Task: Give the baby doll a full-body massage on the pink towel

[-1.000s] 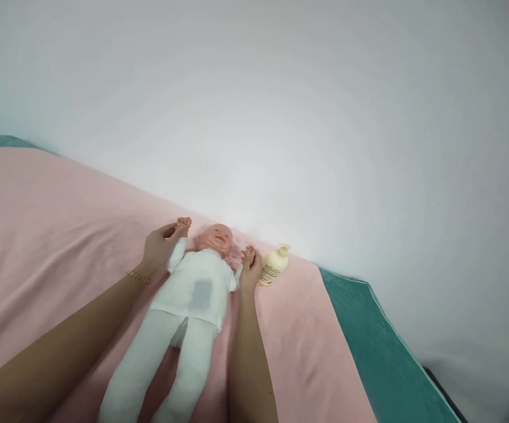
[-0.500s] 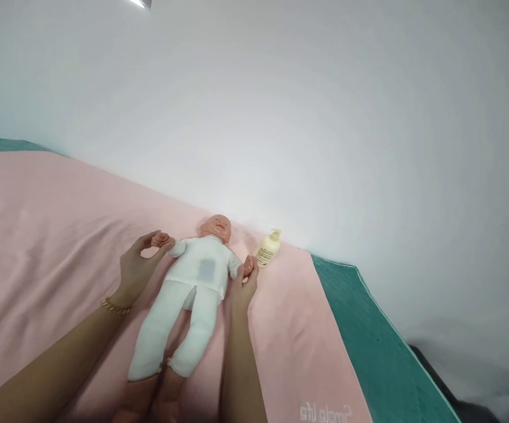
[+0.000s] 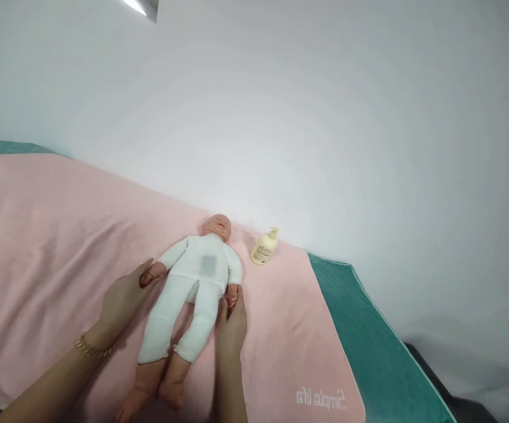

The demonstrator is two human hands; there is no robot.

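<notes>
A baby doll (image 3: pixel 201 270) in a white suit with a grey patch on its chest lies face up, its bare feet towards me. My left hand (image 3: pixel 126 296), with a beaded bracelet (image 3: pixel 93 346) at the wrist, grips the doll's hand (image 3: pixel 152 274) on the left side. On the other side, the fingers of my right hand (image 3: pixel 233 323) are closed round the doll's other hand (image 3: pixel 232 294). Both of the doll's arms slope down beside its body. To the right of its head stands a pale yellow pump bottle (image 3: pixel 263 247) with printed text.
Beneath the doll is a pink blanket (image 3: pixel 289 329) with mirrored white lettering (image 3: pixel 320 398). Green cloth (image 3: pixel 360 317) shows along its right side and at the far left. A white wall (image 3: pixel 254 117) rises behind. Something dark (image 3: pixel 452 393) sits at the lower right.
My hands have moved down towards me with the doll's hands, bringing its arms from spread out to closer along its sides. The bottle has stayed in place.
</notes>
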